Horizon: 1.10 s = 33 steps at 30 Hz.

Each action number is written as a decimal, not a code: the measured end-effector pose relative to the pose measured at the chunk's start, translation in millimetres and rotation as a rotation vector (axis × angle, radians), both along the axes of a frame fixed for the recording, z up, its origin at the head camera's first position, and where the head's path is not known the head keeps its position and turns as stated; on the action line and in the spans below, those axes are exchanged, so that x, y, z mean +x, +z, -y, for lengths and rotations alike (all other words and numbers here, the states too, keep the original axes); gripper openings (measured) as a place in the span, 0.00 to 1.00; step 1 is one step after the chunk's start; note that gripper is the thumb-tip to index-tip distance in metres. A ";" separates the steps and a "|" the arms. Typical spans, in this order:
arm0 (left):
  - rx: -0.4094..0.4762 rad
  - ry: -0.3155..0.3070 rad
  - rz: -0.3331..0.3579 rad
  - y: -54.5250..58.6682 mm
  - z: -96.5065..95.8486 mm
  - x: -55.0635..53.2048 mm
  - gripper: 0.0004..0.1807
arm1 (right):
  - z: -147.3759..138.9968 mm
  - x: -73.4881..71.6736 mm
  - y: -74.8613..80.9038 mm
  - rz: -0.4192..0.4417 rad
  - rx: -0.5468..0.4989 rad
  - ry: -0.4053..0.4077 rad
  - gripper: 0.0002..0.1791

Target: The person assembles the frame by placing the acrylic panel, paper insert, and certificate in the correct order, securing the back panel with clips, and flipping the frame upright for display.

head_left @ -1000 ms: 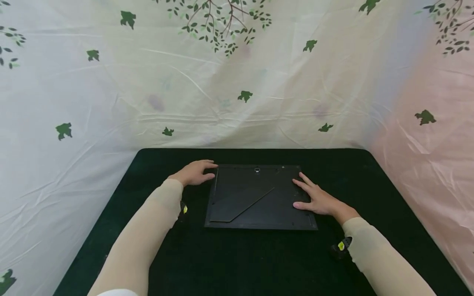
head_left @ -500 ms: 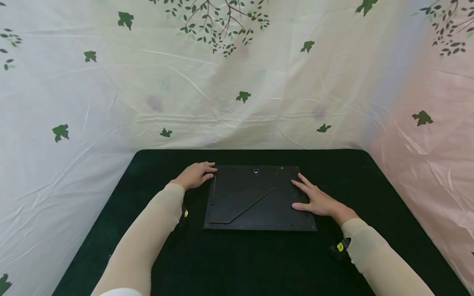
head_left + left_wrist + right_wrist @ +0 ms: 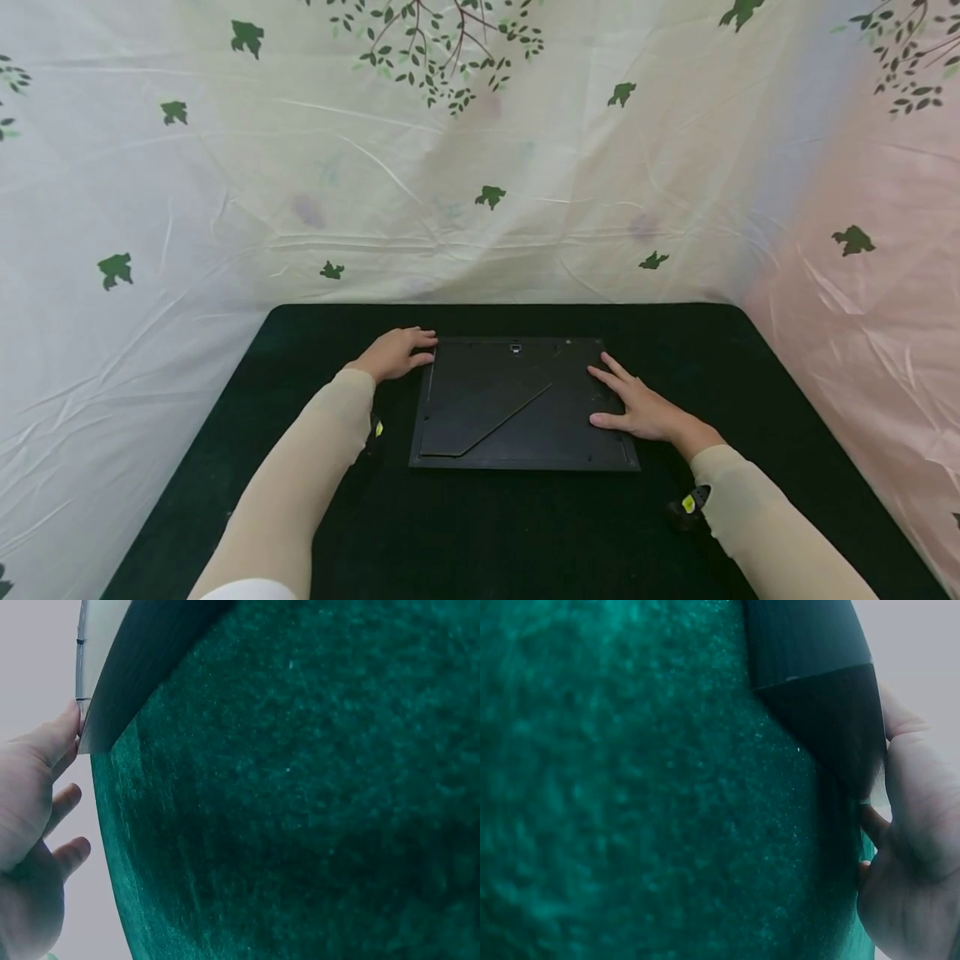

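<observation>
A black picture frame (image 3: 517,417) lies back side up, with a small metal hanger (image 3: 515,350) near its far edge. The outline of its stand leg (image 3: 506,419) runs slantwise across the backing. My left hand (image 3: 393,353) is at the frame's far left corner, its fingertips touching the edge. In the left wrist view, a finger (image 3: 64,735) meets that corner while other fingers stay apart from it. My right hand (image 3: 641,406) rests at the right edge with fingers spread, thumb and fingertips on the backing. Part of the right hand (image 3: 922,817) shows beside the frame's side wall (image 3: 832,727).
The frame lies on a dark green cloth-covered table (image 3: 480,533) with rounded far corners. Behind and at both sides hangs a pale curtain (image 3: 420,217) printed with leaves and branches. A small dark device (image 3: 688,504) sits under each wrist.
The head view has shifted slightly, so everything sits a little lower and further left. Both hands keep nearly the same places on the frame, which has not visibly moved on the table.
</observation>
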<state>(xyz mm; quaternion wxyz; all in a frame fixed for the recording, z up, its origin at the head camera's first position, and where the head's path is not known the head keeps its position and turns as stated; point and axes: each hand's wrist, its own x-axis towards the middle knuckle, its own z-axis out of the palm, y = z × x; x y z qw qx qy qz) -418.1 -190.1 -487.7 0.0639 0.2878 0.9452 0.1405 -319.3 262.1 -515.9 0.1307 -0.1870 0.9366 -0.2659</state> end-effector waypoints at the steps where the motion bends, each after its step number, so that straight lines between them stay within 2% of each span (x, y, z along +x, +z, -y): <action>1: 0.003 -0.001 -0.002 -0.1 0.0 -0.4 0.25 | -0.1 -0.1 0.3 0.005 -0.001 -0.002 0.48; 18: 0.008 -0.031 -0.016 -1.9 5.0 -4.4 0.27 | -1.3 -2.7 -1.2 0.031 -0.006 -0.015 0.48; 24: -0.066 -0.012 -0.031 2.9 1.7 -3.9 0.28 | -1.4 -2.2 -0.7 0.034 -0.011 -0.007 0.48; 33: -0.170 0.055 -0.043 9.5 -8.7 -3.3 0.28 | -1.6 -2.9 -2.3 0.032 -0.020 0.000 0.48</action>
